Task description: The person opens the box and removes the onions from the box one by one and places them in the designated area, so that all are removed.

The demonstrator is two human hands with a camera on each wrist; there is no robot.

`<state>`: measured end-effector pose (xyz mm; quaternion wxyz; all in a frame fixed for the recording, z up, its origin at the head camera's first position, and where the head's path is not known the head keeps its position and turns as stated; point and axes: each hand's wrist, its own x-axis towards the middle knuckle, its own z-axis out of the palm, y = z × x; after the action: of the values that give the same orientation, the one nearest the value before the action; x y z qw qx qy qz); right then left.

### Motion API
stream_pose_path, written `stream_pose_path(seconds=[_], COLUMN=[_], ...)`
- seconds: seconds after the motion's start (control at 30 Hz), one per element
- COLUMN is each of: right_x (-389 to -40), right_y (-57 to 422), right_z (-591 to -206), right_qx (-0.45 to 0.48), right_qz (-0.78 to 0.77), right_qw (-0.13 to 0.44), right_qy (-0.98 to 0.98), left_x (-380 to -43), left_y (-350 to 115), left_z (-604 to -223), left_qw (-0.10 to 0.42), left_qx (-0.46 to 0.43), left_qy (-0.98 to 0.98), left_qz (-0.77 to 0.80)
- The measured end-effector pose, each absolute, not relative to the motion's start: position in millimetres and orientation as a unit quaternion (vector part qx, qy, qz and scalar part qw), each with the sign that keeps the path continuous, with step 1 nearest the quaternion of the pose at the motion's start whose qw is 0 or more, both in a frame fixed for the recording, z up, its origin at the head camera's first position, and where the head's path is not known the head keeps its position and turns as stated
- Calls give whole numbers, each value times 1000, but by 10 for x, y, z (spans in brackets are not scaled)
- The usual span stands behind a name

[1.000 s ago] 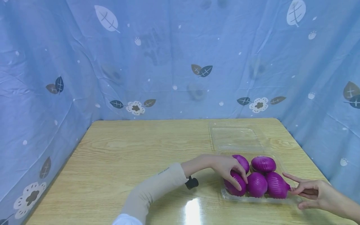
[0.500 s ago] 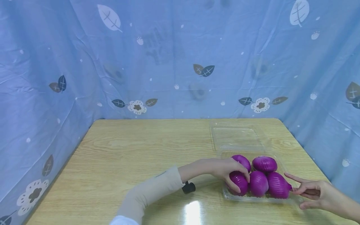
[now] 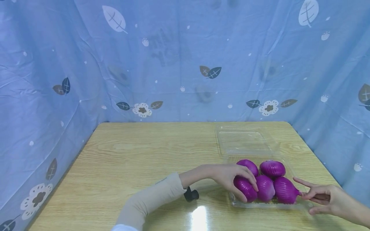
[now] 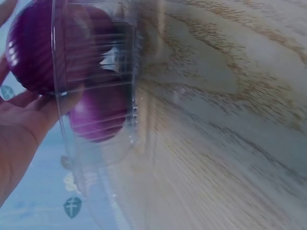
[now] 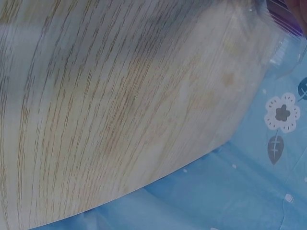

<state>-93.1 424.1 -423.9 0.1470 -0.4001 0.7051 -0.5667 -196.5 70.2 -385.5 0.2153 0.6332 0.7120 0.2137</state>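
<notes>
Several purple onions lie in the bottom half of a clear plastic clamshell box at the right of the table. My left hand grips the front-left onion, fingers over its top and thumb at its near side. In the left wrist view the hand is seen around an onion, beside the clear wall. My right hand is at the box's right end. One fingertip touches the stem tip of the front-right onion; another finger points out straight, and the thumb stands lower, apart.
The hinged lid lies open behind the box on the wooden table. Blue patterned cloth hangs at the back and both sides. A black wrist mount sits under my left forearm.
The gripped onion has shifted slightly to the right, against the front-middle onion, with my left hand still around it. My right hand keeps nearly the same pose.
</notes>
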Motion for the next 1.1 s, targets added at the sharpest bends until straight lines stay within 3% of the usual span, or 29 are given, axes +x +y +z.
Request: stream_pose_path(seconds=[0.2,0.53,0.77,1.1], right_x=[-961,-977,-976,-962], right_y=[4222,4204,4197,4248], right_z=[-4252,-4263,-4297,-4322], right_qx=[-410,-401,-404,-411], right_qz=[-561,-534,-545,-545], right_qw=[144,125,121,125], right_qy=[705,734,725,720], left_x=[-1952,-1976,-2008,-2194], left_y=[627,552,441,148], left_z=[-3851,-3919,-3853,-3789], left_qw=[257,243,287,213], left_qx=[577,590,526,477], left_qy=[735,706,675,668], left_qz=[248,307,430,530])
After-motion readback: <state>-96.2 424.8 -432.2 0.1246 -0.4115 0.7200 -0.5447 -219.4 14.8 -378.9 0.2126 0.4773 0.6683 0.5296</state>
